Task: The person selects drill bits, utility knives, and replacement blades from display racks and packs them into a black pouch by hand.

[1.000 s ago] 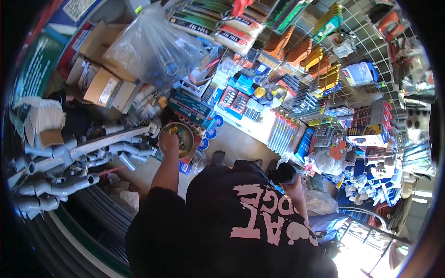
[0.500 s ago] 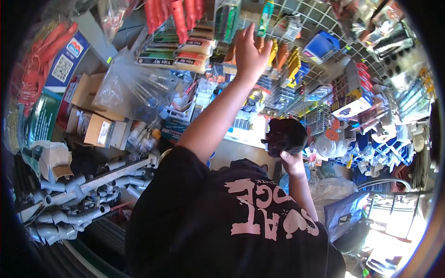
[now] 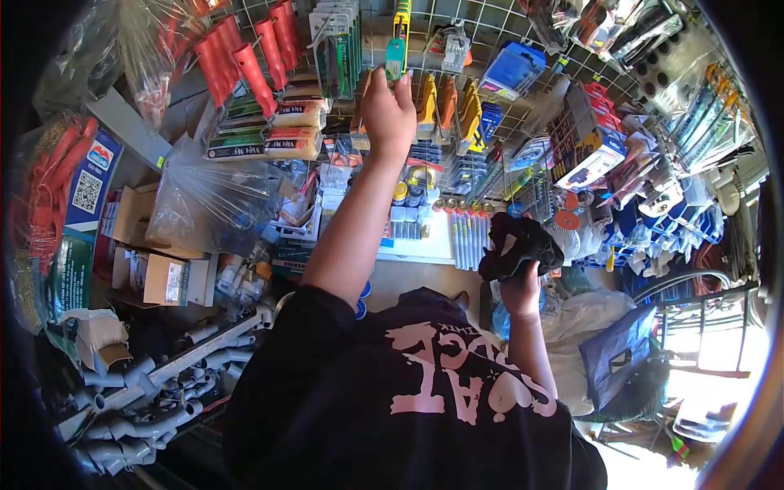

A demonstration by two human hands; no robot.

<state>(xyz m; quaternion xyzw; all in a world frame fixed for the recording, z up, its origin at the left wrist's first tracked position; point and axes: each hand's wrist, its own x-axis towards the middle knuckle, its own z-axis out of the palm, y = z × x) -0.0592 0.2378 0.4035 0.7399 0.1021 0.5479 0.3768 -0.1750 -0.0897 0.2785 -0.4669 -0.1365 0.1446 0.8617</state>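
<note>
Left hand (image 3: 389, 118) at the hanging green item (image 3: 395, 59), right hand (image 3: 520, 294) on a black bundle (image 3: 521, 249)

The left arm stretches up and forward to the wire rack (image 3: 490, 26). The fingers of the left hand are closed on the lower end of the green item, which hangs upright in front of the rack, just below a yellow piece (image 3: 403, 23). To its left hang green packs (image 3: 335, 57); to its right, a clear pack (image 3: 455, 51) and, farther off, a blue pack (image 3: 513, 70). Orange and yellow handles (image 3: 427, 102) hang beside the left hand.

The right hand is lower, well apart from the left, its fingers clamped on the soft, crumpled black bundle. Just beside that bundle, pale tubes (image 3: 469, 241) stand in a row near the white desk (image 3: 416, 249). Grey pipe fittings (image 3: 155, 420) are heaped at lower left.
</note>
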